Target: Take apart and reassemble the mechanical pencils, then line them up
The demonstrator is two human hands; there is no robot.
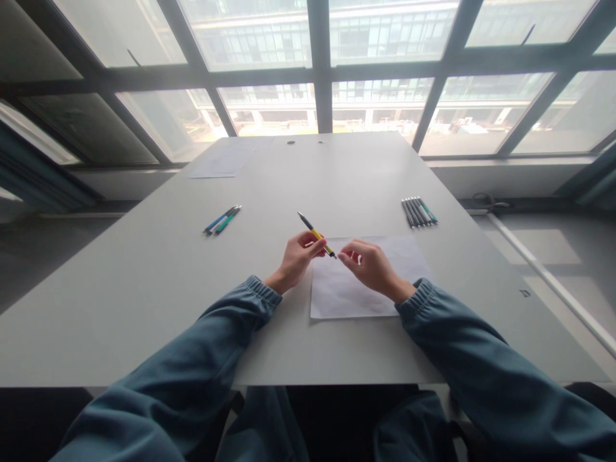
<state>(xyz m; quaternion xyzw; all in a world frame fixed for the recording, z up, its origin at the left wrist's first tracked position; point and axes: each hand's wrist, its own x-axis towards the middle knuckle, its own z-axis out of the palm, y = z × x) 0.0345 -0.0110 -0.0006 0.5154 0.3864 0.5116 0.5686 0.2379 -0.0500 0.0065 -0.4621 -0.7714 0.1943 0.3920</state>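
Note:
My left hand (297, 256) is closed around a yellow and black pen (315, 233), held at a slant above the paper's left edge. The pen's dark end points up and away to the left; its silver-tipped end points down toward my right hand (373, 264). The thumb and index finger of my right hand are drawn together in a pinch right beside that silver end. Whether they touch the pen or hold something small cannot be made out. Under both hands lies a white sheet of paper (353, 298), partly covered by my right hand and sleeve.
To the left lie several pens (222, 220) in blue, white and green. A row of several pens (419, 212), mostly dark with a green one, rests at the right. Another paper sheet (216, 168) is at the table's (144, 308) far left. Windows stand behind.

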